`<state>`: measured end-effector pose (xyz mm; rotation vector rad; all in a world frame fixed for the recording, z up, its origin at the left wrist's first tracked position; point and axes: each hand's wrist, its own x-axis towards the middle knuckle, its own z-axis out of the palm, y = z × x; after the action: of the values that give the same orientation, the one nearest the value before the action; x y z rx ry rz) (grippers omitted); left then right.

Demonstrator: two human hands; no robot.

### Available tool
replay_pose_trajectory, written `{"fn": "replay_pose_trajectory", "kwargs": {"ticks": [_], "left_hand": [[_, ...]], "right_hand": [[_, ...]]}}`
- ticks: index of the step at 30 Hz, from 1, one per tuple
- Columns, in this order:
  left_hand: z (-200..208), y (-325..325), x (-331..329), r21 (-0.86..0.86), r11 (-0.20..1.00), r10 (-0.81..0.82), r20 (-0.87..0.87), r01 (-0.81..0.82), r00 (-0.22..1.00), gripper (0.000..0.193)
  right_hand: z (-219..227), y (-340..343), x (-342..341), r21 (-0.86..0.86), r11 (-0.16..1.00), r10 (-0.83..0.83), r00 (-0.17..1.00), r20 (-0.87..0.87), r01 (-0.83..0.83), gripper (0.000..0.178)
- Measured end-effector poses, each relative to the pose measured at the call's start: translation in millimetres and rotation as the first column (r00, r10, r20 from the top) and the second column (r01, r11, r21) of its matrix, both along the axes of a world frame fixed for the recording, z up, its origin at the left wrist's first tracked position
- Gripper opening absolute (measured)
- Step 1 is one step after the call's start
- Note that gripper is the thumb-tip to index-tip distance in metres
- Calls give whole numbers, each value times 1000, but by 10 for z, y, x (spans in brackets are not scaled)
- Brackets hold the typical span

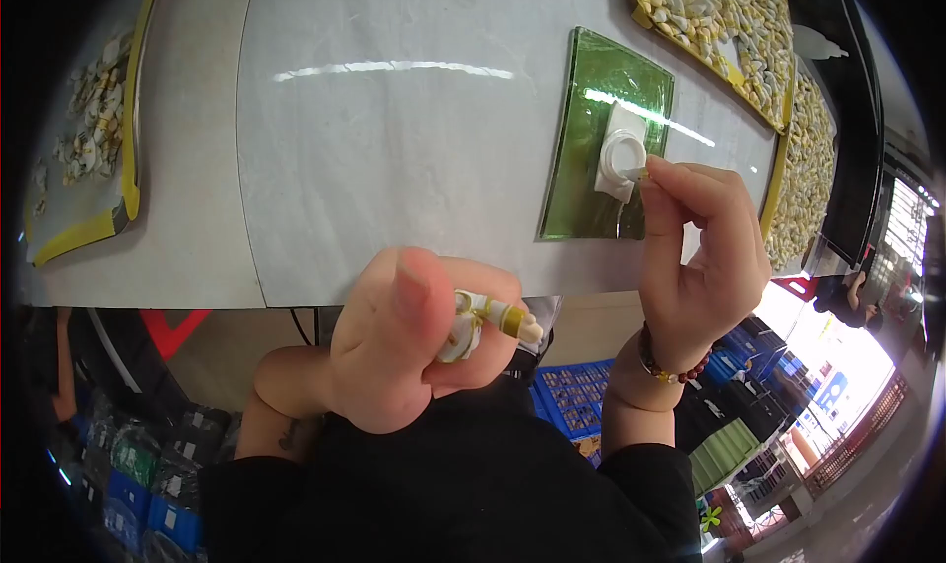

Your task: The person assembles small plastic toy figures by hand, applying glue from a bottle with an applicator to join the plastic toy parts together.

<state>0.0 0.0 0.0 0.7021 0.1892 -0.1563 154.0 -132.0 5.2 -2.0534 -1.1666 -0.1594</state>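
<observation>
My left hand (414, 336) is closed round a small white figurine (471, 325) with gold-yellow bands, held just in front of the table's near edge. One banded end of it sticks out past the fingers. Farther right, thumb and forefinger of my right hand (705, 233) pinch a tiny thing with a touch of yellow, too small to name. Its tip meets the rim of a round white pot (625, 155), which holds something white. Under the pot lies a white block (628, 120), and both rest on a green glass plate (616, 70).
Trays with yellow edges, full of small white-and-yellow pieces, stand at the right: a far tray (714, 21) and a nearer tray (803, 169). Another yellow-edged tray (128, 159) with fewer pieces is at the left. Below the table stand blue crates (572, 396) and a green crate (727, 455).
</observation>
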Motion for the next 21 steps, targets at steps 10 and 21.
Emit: {"fn": "replay_pose_trajectory", "kwargs": {"ticks": [10,21], "left_hand": [[-28,-23,24,-16,999,31,52,-30,998,63],[-45,-59,14,-96,994,52,-19,-53,998,67]], "right_hand": [[85,-19,-20,-137,991,16,1000,17,-14,10],[-33,25,4,8,1000,22,1000,11,-22,14]]}}
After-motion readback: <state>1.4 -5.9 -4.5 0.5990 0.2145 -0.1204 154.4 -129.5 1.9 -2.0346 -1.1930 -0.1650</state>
